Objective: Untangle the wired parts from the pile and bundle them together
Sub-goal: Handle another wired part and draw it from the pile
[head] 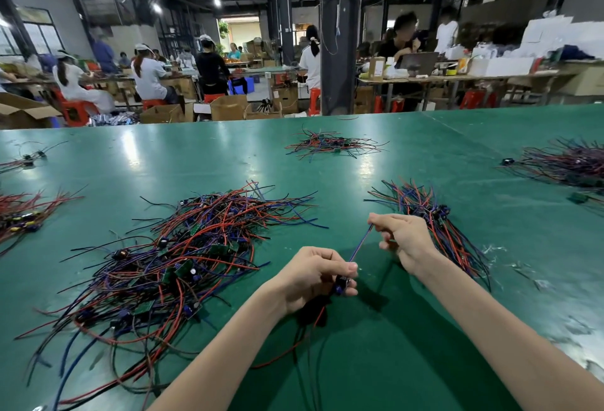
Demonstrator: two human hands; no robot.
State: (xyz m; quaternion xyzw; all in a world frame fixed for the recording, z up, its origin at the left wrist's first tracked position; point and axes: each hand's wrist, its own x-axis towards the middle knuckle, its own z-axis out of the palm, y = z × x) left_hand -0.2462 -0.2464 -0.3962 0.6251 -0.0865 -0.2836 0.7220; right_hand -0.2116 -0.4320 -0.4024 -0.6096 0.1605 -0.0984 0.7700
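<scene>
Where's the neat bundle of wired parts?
Head view: the neat bundle lies on the green table, right of centre, just behind the right hand; the tangled pile sits to its left.

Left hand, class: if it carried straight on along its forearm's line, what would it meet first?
Probably the right hand, which pinches the far end of the blue wire stretched from the left hand; the bundle of wired parts lies just beyond. Depth is unclear from one view.

Red, blue, black wires (183, 257); green table (425, 361)
</scene>
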